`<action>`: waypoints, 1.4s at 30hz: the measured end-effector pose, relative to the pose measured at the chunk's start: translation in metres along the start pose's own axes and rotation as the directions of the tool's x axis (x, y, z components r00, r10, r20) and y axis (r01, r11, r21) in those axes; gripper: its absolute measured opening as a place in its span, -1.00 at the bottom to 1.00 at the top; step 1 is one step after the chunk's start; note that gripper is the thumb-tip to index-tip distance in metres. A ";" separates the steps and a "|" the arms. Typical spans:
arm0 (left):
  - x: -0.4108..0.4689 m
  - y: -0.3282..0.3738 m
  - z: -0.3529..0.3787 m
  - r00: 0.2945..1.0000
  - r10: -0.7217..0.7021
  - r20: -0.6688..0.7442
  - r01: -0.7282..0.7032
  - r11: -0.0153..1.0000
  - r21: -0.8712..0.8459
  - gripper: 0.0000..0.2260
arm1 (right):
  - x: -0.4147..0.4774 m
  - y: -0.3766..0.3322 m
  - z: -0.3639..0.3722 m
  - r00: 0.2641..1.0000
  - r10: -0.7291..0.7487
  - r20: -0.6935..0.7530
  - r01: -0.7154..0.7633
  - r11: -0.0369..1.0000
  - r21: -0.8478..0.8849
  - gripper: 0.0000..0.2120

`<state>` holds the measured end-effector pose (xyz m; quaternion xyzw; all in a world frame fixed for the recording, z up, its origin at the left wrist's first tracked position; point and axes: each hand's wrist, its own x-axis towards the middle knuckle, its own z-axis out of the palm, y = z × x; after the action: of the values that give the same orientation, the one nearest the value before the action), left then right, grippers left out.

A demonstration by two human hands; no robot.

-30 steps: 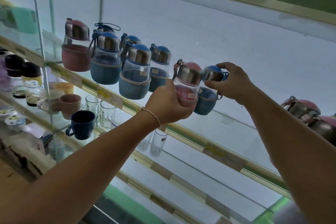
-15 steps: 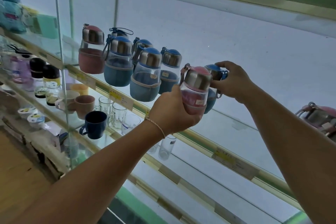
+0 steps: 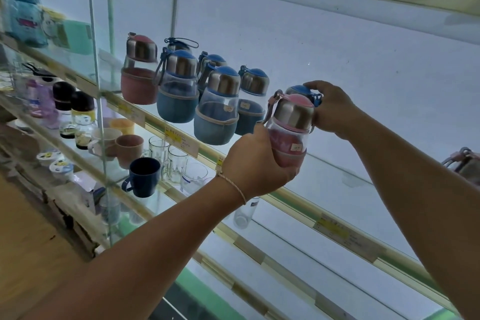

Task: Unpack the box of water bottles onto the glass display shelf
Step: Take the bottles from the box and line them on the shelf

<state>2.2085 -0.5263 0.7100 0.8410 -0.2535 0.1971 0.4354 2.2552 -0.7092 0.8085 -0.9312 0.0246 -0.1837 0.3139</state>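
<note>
The left hand (image 3: 255, 163) gripped a pink bottle (image 3: 289, 132) over the glass shelf (image 3: 337, 176) while the right hand (image 3: 331, 106) clasped a blue-capped bottle (image 3: 298, 89) behind it.

Blue-capped bottle (image 3: 298, 89) mostly hidden behind pink bottle (image 3: 289, 141); right-edge bottles (image 3: 466, 167) cut off.

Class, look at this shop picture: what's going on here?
A person is stocking a glass shelf. The left hand grips a pink bottle round its body at the shelf's front edge, while the right hand holds a blue-capped bottle by its cap, just behind. Further left, other bottles already stand grouped.
</note>
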 end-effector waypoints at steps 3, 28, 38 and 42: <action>-0.001 0.000 0.003 1.000 -0.014 0.004 0.014 1.000 -0.007 -0.39 | -0.001 -0.011 -0.016 0.999 0.034 0.016 -0.034 0.999 0.002 -0.32; 0.055 0.094 0.121 0.904 0.145 0.402 -0.083 0.983 -0.166 -0.23 | -0.065 0.010 -0.147 0.985 0.105 0.139 0.005 0.781 -0.624 -0.73; 0.070 0.110 0.132 0.861 0.189 0.471 -0.127 0.979 -0.160 -0.31 | -0.049 0.031 -0.162 0.983 0.133 0.130 -0.010 0.734 -0.679 -0.75; 0.070 0.111 0.136 0.869 0.182 0.461 -0.128 0.981 -0.145 -0.29 | -0.048 0.037 -0.164 0.984 0.117 0.133 -0.003 0.762 -0.648 -0.77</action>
<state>2.2123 -0.7119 0.7450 0.8154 -0.4288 0.0068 0.3889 2.1540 -0.8254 0.8916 -0.9929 0.0901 -0.0759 -0.0187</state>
